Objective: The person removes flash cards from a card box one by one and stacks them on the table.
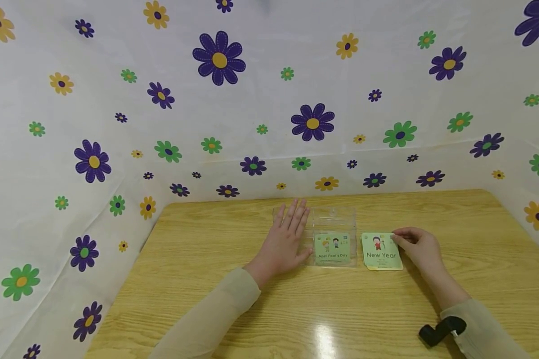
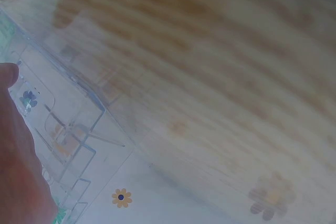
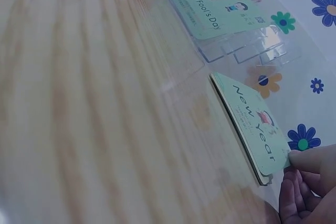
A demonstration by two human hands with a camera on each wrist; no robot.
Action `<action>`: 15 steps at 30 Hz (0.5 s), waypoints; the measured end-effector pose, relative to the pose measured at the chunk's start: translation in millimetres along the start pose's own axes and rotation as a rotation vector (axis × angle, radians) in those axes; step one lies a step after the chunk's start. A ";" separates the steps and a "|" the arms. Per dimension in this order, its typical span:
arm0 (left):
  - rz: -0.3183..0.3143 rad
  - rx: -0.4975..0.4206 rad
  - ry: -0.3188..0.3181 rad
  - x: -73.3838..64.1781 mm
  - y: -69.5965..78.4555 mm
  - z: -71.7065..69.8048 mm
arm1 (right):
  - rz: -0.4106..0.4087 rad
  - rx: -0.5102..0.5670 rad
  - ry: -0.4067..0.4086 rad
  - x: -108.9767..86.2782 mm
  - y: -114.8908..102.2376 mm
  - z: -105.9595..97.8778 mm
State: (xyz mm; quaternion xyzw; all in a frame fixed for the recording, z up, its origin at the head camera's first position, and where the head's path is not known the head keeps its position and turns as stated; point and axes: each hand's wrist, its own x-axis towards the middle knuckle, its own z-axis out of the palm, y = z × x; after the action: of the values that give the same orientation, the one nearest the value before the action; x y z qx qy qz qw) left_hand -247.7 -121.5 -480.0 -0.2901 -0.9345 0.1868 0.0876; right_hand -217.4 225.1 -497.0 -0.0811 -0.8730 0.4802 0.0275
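My left hand point(image 1: 284, 243) rests with straight fingers on the left part of a clear plastic card holder point(image 1: 334, 214). Its thumb points toward a green "April Fool's Day" card point(image 1: 332, 249) lying in the holder's right part. To the right of the holder is a small stack of green cards, topped by a "New Year" card point(image 1: 383, 252) with a little figure printed on it. My right hand point(image 1: 424, 252) pinches the right-hand corner of that top card, thumb above and fingers curled below, as the right wrist view shows.
Holder and cards lie on a wood-grain table point(image 1: 206, 279). White cloth point(image 1: 251, 94) printed with purple, green and yellow flowers hangs behind the table and along its sides. A black device point(image 1: 442, 330) is strapped at the right wrist over the pale sleeve.
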 end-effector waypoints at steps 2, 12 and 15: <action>0.000 -0.002 -0.001 0.0 0.2 -0.5 | 0.000 -0.003 -0.005 0.4 0.3 -0.8; -0.002 -0.002 -0.017 0.7 0.5 -2.8 | 0.023 -0.025 -0.021 2.6 -1.0 -1.9; -0.001 0.001 -0.010 0.8 0.4 -2.5 | 0.026 -0.028 -0.022 3.7 -0.7 -2.2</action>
State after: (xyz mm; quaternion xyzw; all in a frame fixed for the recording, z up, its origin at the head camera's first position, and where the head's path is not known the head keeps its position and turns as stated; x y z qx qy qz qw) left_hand -247.5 -120.0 -477.8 -0.2886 -0.9349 0.1887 0.0835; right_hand -220.9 227.2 -495.3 -0.0875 -0.8788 0.4689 0.0104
